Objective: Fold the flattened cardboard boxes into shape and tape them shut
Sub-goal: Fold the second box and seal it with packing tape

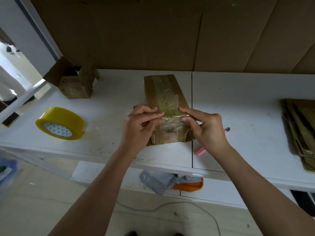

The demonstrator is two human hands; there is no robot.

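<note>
Tape [167,97] ran along the top seam of the folded box [163,92], which lay lengthwise on the white surface [109,92] with its near end toward the person. The left hand [138,126] and the right hand [207,128] met at that near top edge, fingers [153,110] curled and pinching the clear tape end where it turned down over the end face. Each hand held only tape and cardboard.

The likeliest trouble was a wrinkle: the film over the end face already looked crumpled, and pressing it down unevenly could trap folds and leave the corner loosely sealed. Pulling on one side harder than the other could drag the strip off the seam. The box sat close to the surface's near edge, so a firm downward push might tip or slide it toward the floor. The film could also cling to the fingertips and lift when the hands let go.

The yellow tape roll [60,123] lay well to the left, a pink cutter [204,149] just beside the right wrist, and flattened boxes [301,132] were stacked at the far right.
</note>
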